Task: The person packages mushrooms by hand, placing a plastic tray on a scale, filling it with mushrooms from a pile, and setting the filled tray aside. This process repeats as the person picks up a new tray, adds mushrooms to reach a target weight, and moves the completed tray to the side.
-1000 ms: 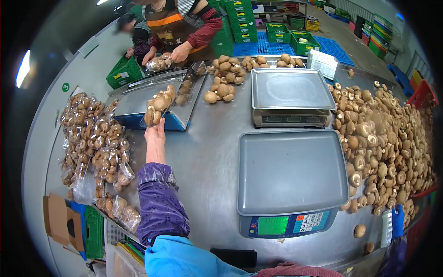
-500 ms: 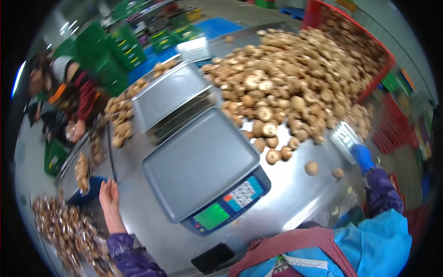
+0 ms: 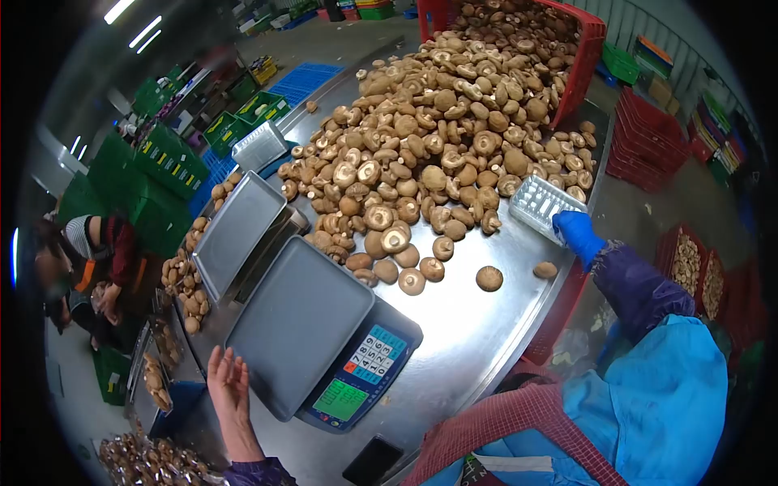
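My right hand [image 3: 577, 234], in a blue glove, grips the near edge of a clear plastic tray [image 3: 531, 212] with ridges. The tray holds nothing that I can see and is beside the right edge of a large heap of shiitake mushrooms [image 3: 454, 138]. My left hand [image 3: 230, 393] is bare and open, fingers stretched upward. It is close to the left edge of a digital scale [image 3: 296, 324] with a bare grey platform and a lit green display. Two loose mushrooms, one [image 3: 489, 279] and another [image 3: 545, 270], lie apart from the heap on the steel table [image 3: 462, 340].
A red crate [image 3: 577, 77] lies tipped behind the heap. A second scale platform [image 3: 239, 235] and another clear tray [image 3: 259, 146] are at the left. A phone [image 3: 373, 460] lies at the near edge. Bagged mushrooms [image 3: 154, 463] are lower left. A co-worker [image 3: 101, 251] sits beyond.
The view has swung, so the scale and heap appear further left. My left hand has come nearer the scale's edge. My right hand still holds the tray beside the heap.
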The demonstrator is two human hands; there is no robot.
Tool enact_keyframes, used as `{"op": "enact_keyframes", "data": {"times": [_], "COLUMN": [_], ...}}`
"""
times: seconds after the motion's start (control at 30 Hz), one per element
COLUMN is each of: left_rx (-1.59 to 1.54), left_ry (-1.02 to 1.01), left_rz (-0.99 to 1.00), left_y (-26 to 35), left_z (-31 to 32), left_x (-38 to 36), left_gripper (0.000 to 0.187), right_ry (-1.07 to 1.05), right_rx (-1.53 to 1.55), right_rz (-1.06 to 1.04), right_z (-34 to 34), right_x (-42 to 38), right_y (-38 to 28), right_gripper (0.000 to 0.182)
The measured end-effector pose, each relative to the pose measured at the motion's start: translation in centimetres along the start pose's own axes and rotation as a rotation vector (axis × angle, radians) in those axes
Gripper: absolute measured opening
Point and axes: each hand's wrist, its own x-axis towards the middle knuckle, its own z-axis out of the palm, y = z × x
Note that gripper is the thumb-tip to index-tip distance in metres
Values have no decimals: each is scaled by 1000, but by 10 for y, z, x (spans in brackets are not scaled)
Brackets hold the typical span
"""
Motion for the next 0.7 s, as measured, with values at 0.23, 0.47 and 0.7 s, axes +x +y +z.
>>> {"op": "enact_keyframes", "data": {"times": [0.23,0.47,0.7], "left_rx": [20,50,35], "left_ry": [-79,-229,-307], "left_rz": [-98,-184,-253], "left_y": [-10,-25,-46], "left_z": [67,105,134], "left_x": [-30,-45,-49], "left_gripper": [43,40,38], "right_ry": [44,97,47], "right_rx": [66,-42,-29], "right_rz": [8,-27,-108], "right_z": [1,-5,-10], "right_x": [-1,-1,-2], "right_y": [-16,10,12], "right_gripper": [6,4,4]}}
